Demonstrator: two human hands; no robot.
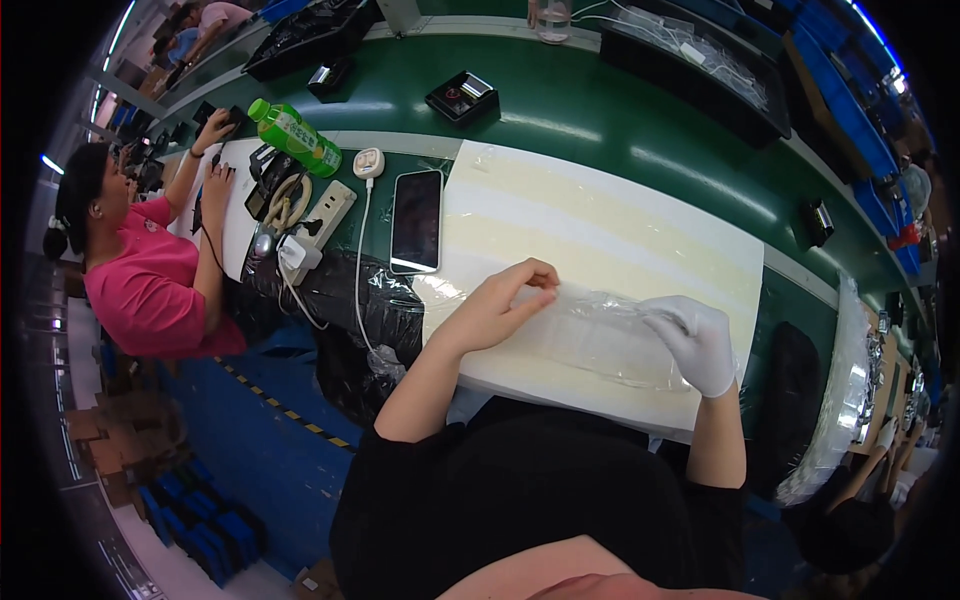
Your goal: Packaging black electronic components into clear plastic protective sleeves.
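Head view: clear plastic film (610,342) lies on white sheet (600,220) — likely light, limp, slippery; best taken by edges. Right hand (697,345) seemingly pinches its right end — fingertips unclear; left hand (505,305), grip parted, is near its left end.

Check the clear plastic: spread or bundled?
Mostly spread: the clear plastic extends over the white surface, wrinkled near the gloved right hand.

Count by kind

One clear bag (610,338) between the left fingers (530,270) and the right fingers (668,312). Left of the left fingers: one phone (417,222), one power strip (327,212), one green bottle (300,143). Beyond both: three black-and-silver gadgets (462,97), two leftward, one rightward; also two black trays (770,120), one to each side.
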